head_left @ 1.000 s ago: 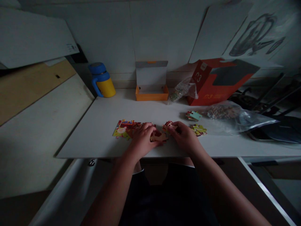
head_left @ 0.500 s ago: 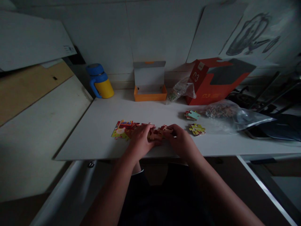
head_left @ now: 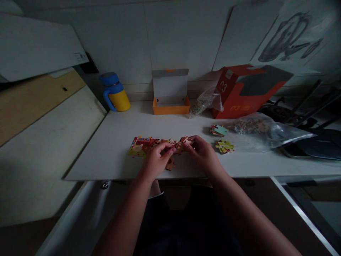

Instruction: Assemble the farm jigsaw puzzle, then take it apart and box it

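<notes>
A partly joined jigsaw puzzle (head_left: 137, 146) lies flat on the white table, its right part hidden by my hands. My left hand (head_left: 157, 158) pinches the left end of some brown and red puzzle pieces (head_left: 179, 145) between thumb and forefinger. At their other end, the thumb and fingers of my right hand (head_left: 201, 153) close on the same pieces. Just below, a loose brown puzzle piece (head_left: 171, 164) rests on the table beside my left thumb. Whether the held pieces are joined together cannot be made out.
To the right are two small stacks of pieces, one light green on top (head_left: 220, 130), one yellow-green (head_left: 225, 146). Behind stand a blue-yellow flask (head_left: 118, 97), an opened orange box (head_left: 171, 109) and a red box (head_left: 237, 103). Plastic bags of pieces (head_left: 252, 124) lie at right.
Both hands have shifted slightly, with the pieces between them now raised and pinched closer together. The loose brown piece below my left hand has come into view.
</notes>
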{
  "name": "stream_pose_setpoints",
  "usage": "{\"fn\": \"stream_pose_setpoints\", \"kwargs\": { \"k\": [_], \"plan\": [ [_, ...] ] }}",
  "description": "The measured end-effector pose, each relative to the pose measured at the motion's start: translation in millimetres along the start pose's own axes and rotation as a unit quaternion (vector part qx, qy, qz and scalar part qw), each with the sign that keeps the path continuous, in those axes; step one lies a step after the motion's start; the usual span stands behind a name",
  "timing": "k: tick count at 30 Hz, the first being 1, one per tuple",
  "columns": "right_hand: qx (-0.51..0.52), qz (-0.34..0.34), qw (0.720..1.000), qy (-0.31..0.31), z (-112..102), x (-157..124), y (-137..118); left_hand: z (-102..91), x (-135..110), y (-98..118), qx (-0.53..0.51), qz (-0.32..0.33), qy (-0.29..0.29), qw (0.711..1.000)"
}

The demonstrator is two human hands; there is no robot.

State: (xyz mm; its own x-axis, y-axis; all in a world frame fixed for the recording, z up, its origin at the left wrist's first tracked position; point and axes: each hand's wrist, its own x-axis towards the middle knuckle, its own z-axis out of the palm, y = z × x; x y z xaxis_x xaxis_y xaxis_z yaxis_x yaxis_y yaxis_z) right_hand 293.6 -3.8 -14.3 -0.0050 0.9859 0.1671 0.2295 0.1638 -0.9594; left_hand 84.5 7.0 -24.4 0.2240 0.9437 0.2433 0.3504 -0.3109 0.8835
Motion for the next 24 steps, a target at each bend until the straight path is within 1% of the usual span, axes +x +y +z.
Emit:
{"fn": "stream_pose_setpoints", "kwargs": {
  "k": [3,6,9,12,14,16,19,22,24],
  "plan": [
    [0.087,0.040,0.995,0.024,16.0,0.7,0.1,-0.8,1.5,-0.7,-0.123,-0.025,0.020,0.992],
    [0.130,0.068,0.989,0.030,33.2,-0.6,-3.8,-1.4,1.4,-2.1,-0.210,-0.041,0.046,0.976],
    [0.145,0.053,0.988,0.011,44.3,-1.8,-10.3,-2.8,-0.3,-4.0,-0.228,-0.049,0.049,0.971],
    [0.175,0.036,0.984,-0.027,46.2,-2.0,-13.1,-4.7,-1.8,-5.6,-0.227,-0.053,0.037,0.972],
    [0.188,0.031,0.981,-0.044,43.0,-2.3,-11.7,-5.4,-2.1,-5.9,-0.214,-0.050,0.032,0.975],
    [0.185,0.034,0.981,-0.049,36.8,-3.2,-9.1,-5.1,-2.2,-5.2,-0.180,-0.044,0.030,0.982],
    [0.156,0.039,0.986,-0.048,21.8,-6.0,-7.4,-3.1,-3.7,-2.0,-0.108,-0.035,0.001,0.994],
    [0.095,0.040,0.994,-0.025,-2.7,-10.1,-9.9,-0.9,-6.7,2.5,-0.062,-0.020,-0.021,0.998],
    [0.040,0.045,0.998,0.019,-25.4,-12.7,-11.8,-0.5,-8.6,5.2,-0.049,-0.006,-0.028,0.998]
  ]
}}
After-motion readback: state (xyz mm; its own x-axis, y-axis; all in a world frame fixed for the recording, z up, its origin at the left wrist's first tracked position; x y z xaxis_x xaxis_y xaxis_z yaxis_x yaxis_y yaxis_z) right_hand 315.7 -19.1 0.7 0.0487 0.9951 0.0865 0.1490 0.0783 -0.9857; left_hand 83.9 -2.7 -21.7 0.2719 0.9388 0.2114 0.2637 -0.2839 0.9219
